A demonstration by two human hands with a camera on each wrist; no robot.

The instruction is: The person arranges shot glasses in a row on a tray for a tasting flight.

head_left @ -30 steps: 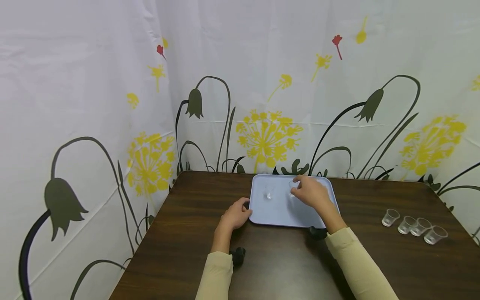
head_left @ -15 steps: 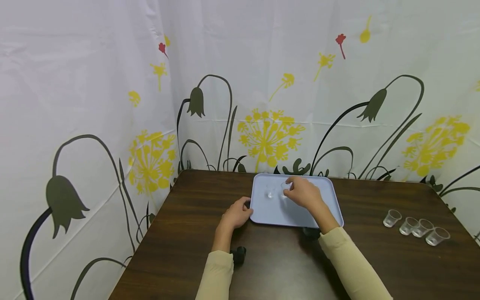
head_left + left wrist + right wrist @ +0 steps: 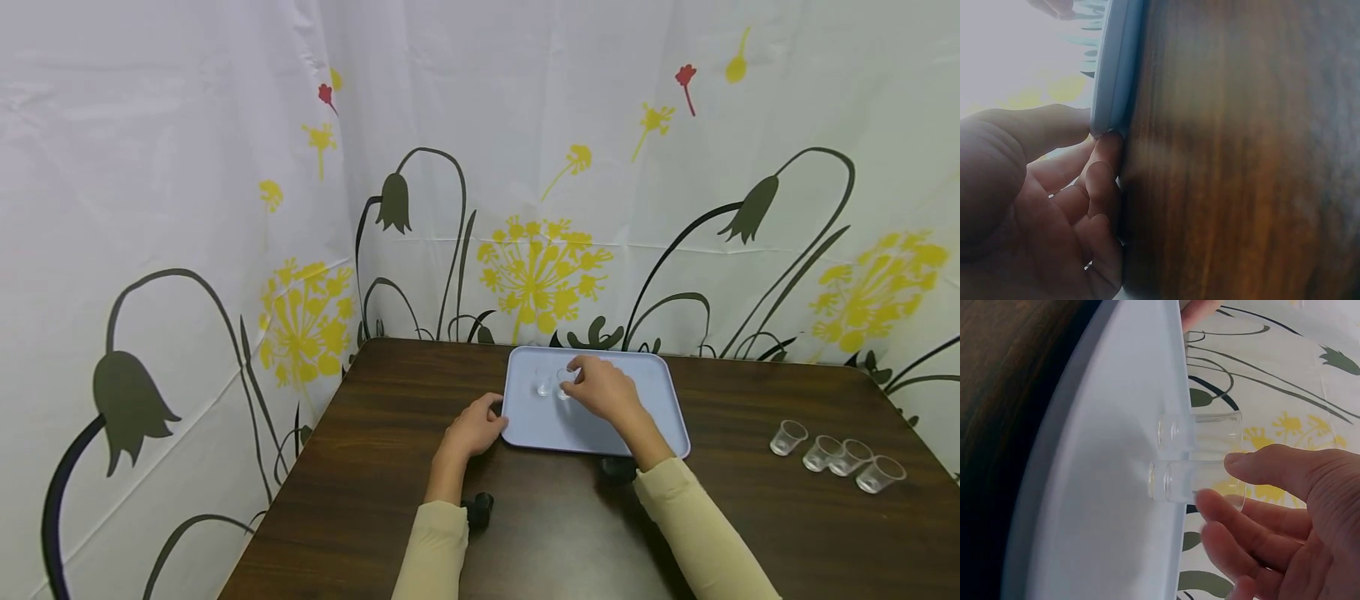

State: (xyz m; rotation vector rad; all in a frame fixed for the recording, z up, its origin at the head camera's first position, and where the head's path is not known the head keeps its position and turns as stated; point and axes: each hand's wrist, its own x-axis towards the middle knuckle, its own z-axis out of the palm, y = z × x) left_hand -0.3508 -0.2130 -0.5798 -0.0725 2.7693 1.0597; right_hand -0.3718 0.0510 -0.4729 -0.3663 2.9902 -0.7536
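Note:
A pale blue tray [image 3: 592,433] lies near the far edge of the brown table. At its left front corner my left hand [image 3: 472,427] pinches the edge, the thumb by the rim and the fingers lower against the side in the left wrist view. Over the tray my right hand [image 3: 606,392] holds a small clear cup [image 3: 1175,481] near its top, between thumb and fingers. That cup stands upright, its base at the tray's surface. Close on its left is a second clear cup [image 3: 543,385], upright on the tray; the two stand side by side in the right wrist view.
To the right of the tray, several more clear cups [image 3: 789,437] stand in a slanting row on the wooden table [image 3: 360,483]. A white curtain [image 3: 525,100] printed with flowers hangs behind the table. Dark wrist devices [image 3: 478,510] show at both wrists.
My right hand has moved left over the tray with its cup, bringing it close to the other cup. My left hand stays at the tray's corner.

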